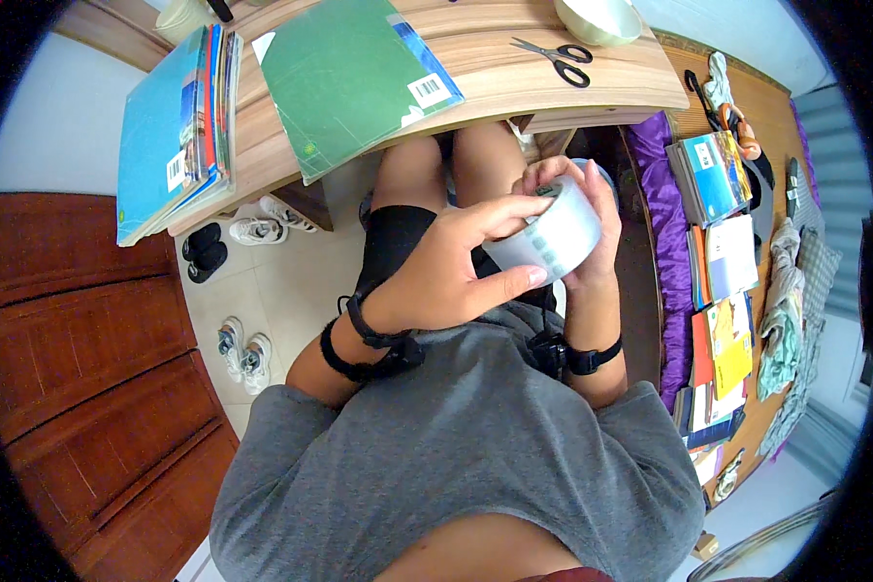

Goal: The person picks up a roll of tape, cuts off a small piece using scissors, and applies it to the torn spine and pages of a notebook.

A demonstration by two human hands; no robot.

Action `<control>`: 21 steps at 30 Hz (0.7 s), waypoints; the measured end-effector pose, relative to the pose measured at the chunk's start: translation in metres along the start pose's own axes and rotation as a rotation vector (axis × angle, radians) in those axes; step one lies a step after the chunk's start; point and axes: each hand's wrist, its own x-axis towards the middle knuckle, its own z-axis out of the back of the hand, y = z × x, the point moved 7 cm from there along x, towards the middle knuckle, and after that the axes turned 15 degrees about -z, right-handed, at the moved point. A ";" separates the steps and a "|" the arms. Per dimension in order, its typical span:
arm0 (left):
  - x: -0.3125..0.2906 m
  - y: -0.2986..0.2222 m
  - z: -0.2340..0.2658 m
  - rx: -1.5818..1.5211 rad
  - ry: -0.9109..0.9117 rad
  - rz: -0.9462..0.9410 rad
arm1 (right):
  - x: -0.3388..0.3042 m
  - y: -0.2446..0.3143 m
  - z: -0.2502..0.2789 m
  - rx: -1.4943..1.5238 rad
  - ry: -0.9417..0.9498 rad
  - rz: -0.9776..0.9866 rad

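Note:
Between both hands, above my lap, I hold a wide roll of clear packing tape (565,233). My left hand (451,254) grips it from the left, thumb on the outer face and fingers at the core. My right hand (601,218) wraps round its far and right side. The tape's free end cannot be made out. On the desk (485,92) ahead lies a green book (349,82), tilted, its near corner over the edge. Black-handled scissors (561,62) lie to its right, blades parted.
A stack of books (170,136) stands at the desk's left end, a pale bowl (599,19) at its far right. Right of me, several books (723,339) and clothes (784,310) cover a bed edged with purple cloth (662,262). Shoes (244,354) sit on the floor at left.

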 end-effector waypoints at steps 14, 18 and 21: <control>-0.002 -0.001 0.012 0.279 -0.087 0.017 | -0.055 0.050 -0.067 -1.293 -0.329 0.687; -0.009 0.008 0.010 0.211 -0.113 0.077 | -0.057 0.048 -0.069 -1.312 -0.345 0.744; -0.009 0.005 0.011 0.300 -0.098 0.027 | -0.057 0.049 -0.064 -1.307 -0.319 0.745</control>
